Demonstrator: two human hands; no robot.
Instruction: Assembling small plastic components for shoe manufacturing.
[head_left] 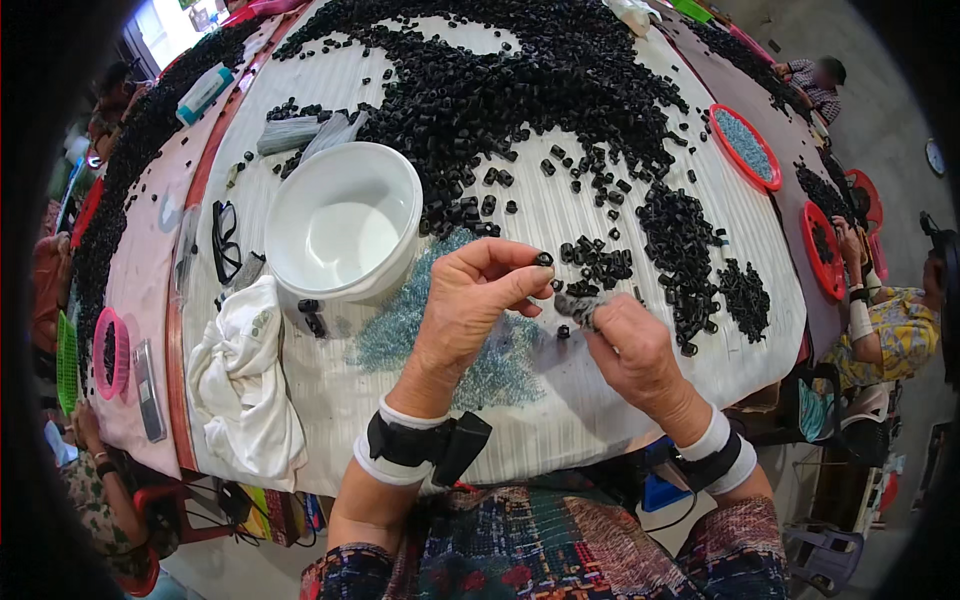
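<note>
A small black ring-like part (544,260) is pinched between the thumb and forefinger of my left hand (470,290), above the table. Close beside it, my right hand (640,350) is closed around a dark grey, fuzzy-looking thing (580,306), blurred so that its kind does not show. One loose black part (563,332) lies just under the right fingers. Beneath and around my left hand spreads a pile of small, clear bluish pieces (400,325). A group of black parts (597,262) lies just beyond my hands.
A white bowl (345,215) stands left of my hands, near black glasses (227,242) and a white cloth (250,370). A large heap of black parts (480,85) covers the far table. Red trays (776,186) sit at right. Other people work on both sides.
</note>
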